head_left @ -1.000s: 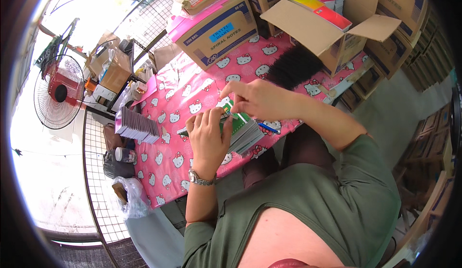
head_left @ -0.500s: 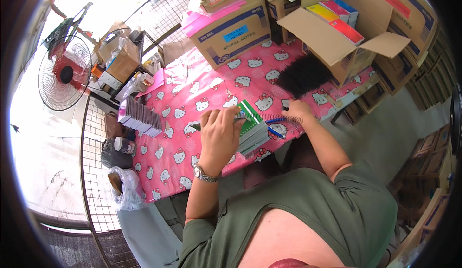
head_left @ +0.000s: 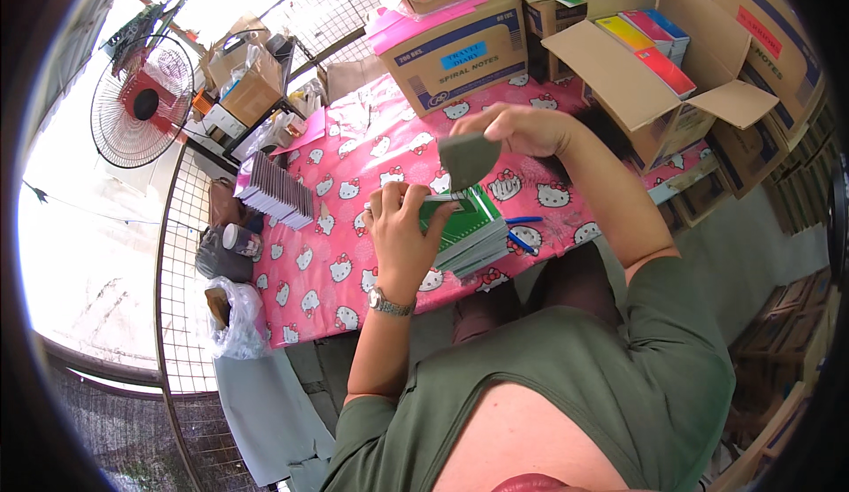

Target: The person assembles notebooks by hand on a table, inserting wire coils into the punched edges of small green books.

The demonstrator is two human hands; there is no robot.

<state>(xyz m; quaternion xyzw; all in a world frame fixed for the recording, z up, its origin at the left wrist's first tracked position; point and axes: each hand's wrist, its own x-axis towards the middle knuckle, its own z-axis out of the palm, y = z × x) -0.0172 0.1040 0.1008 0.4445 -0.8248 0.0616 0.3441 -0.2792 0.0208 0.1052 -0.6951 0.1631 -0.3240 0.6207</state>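
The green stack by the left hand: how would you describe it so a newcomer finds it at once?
Start at the pink tablecloth and go to its edge nearest the person's lap. There, the green-topped stack lies at the left hand, left of two slim blue items. Its green cover sets it apart from the purplish stack farther left.

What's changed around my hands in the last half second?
Your right hand moved from right of the stack of green-covered paper notebooks to beyond it, and appears to have taken hold of a dark grey sheet. Your left hand still grips a white-edged notebook; the slim blue items stay beside the stack.
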